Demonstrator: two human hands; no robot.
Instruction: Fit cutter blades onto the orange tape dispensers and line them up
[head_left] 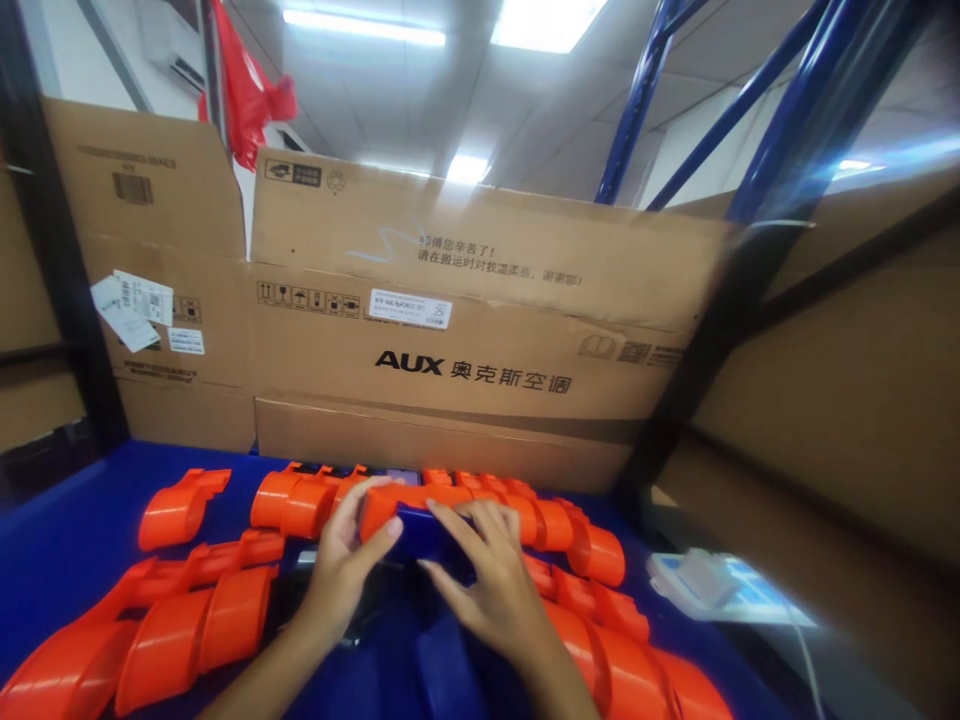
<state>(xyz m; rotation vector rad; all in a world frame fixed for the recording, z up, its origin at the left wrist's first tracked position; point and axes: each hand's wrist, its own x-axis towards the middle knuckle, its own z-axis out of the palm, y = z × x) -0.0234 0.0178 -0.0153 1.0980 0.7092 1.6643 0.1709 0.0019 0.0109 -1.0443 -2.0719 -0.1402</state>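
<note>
My left hand (352, 545) grips the left end of an orange plastic part (416, 496), its thumb lying against a dark blue piece (421, 530) joined to or pressed under it. From the other side my right hand (491, 570) holds the same blue piece, fingers over its top and thumb below. How the two pieces fit together is partly hidden by my fingers. Both hands are above the middle of the blue work surface (67, 500). Close by on each side lie rows of similar orange curved parts, among them one at the left (238, 612) and one at the right (596, 550).
A printed cardboard panel (480, 340) stands behind the surface, between dark rack posts. At the right, a power strip (720, 585) with a plug and white cable lies beside the surface. A red plastic bag (251, 95) hangs at the upper left.
</note>
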